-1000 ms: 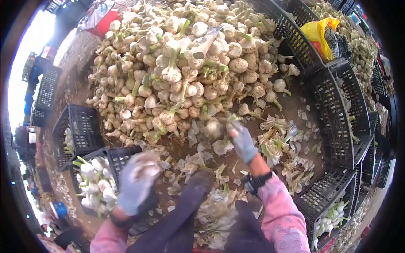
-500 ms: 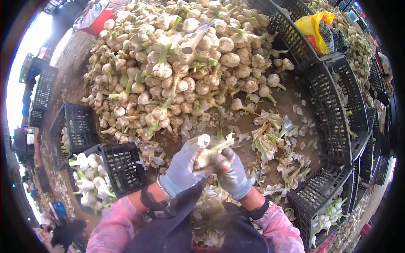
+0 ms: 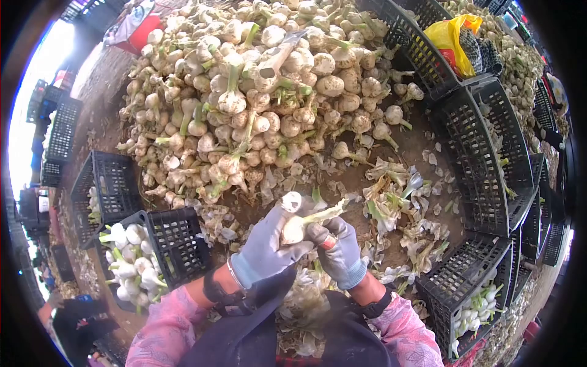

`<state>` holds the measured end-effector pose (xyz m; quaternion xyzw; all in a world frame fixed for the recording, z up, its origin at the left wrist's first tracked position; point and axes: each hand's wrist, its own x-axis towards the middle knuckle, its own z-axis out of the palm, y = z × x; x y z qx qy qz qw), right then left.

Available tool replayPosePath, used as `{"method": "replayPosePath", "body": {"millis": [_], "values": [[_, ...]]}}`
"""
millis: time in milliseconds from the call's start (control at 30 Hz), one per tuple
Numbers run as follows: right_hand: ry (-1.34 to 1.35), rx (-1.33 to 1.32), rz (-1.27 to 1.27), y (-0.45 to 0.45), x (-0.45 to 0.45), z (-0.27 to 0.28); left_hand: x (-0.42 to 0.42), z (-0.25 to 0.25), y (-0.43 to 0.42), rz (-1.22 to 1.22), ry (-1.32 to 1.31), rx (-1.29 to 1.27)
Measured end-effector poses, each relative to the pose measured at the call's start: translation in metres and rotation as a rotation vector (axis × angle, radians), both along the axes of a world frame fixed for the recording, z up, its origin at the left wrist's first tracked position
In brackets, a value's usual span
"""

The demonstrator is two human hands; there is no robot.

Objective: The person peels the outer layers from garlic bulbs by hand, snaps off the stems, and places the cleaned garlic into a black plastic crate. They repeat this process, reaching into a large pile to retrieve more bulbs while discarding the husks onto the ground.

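Floor (image 3: 417,139) bg; L hand (image 3: 267,243) cups bulb (image 3: 294,230); R hand (image 3: 341,254) prob. touching

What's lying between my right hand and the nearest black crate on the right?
A loose scatter of garlic skins and leaf scraps lies between your right hand and that black crate; the head view shows it.

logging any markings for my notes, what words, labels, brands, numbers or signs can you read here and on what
No text can be read.
Yellow bag: no legible lettering.
Black crates: no label I can make out.
White patch at the left edge: too small and blurred to tell.
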<state>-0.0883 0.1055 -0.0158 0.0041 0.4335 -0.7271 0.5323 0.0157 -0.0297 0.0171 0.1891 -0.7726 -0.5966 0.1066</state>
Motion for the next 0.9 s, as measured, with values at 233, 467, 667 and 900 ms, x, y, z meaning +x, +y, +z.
{"method": "replayPosePath", "body": {"millis": [233,467,667,900], "values": [[1.035,0.114,0.142,0.007,-0.022,0.006,0.018,-0.014,-0.005,-0.011,-0.15,1.058],[1.324,-0.168,0.215,0.0,-0.044,0.012,0.031,-0.018,-0.004,-0.33,-0.264,1.458],[1.23,-0.006,0.043,-0.009,-0.049,-0.037,0.013,-0.014,0.023,-0.911,-0.561,1.273],[1.52,0.372,0.555,0.05,-0.076,-0.049,0.018,-0.014,0.004,-0.204,-0.223,1.158]]}}
